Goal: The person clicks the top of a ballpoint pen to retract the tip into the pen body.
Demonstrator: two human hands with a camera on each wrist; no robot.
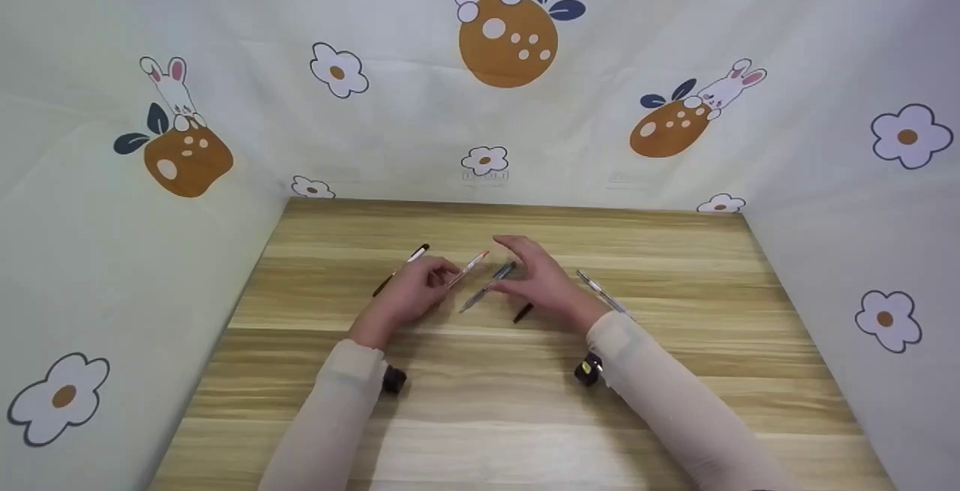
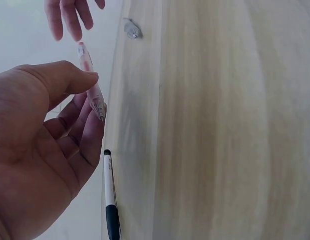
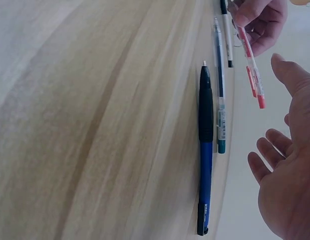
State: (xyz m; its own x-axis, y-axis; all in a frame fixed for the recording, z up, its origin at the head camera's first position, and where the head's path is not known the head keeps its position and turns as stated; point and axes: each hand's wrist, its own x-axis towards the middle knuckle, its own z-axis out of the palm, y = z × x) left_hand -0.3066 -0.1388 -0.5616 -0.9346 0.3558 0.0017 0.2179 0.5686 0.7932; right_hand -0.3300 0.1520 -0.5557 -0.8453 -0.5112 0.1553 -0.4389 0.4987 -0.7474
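My left hand (image 1: pixel 414 290) pinches a clear pen with red ends (image 2: pixel 96 95) between thumb and fingers, tip toward the palm side. In the right wrist view the red pen (image 3: pixel 251 67) slants with its red end toward my right hand (image 1: pixel 546 285). That right hand is held with thumb and fingers spread and grips nothing. Below it lie a blue pen with a black grip (image 3: pixel 206 145) and a clear pen with a teal end (image 3: pixel 221 107). A white pen with black ends (image 2: pixel 109 182) lies beside the left hand.
Another clear pen (image 1: pixel 602 291) lies on the wooden table (image 1: pixel 480 408) by the right forearm. Behind and to both sides hangs a pale cloth (image 1: pixel 405 124) printed with rabbits and flowers. Black cameras (image 1: pixel 589 369) sit at the wrists.
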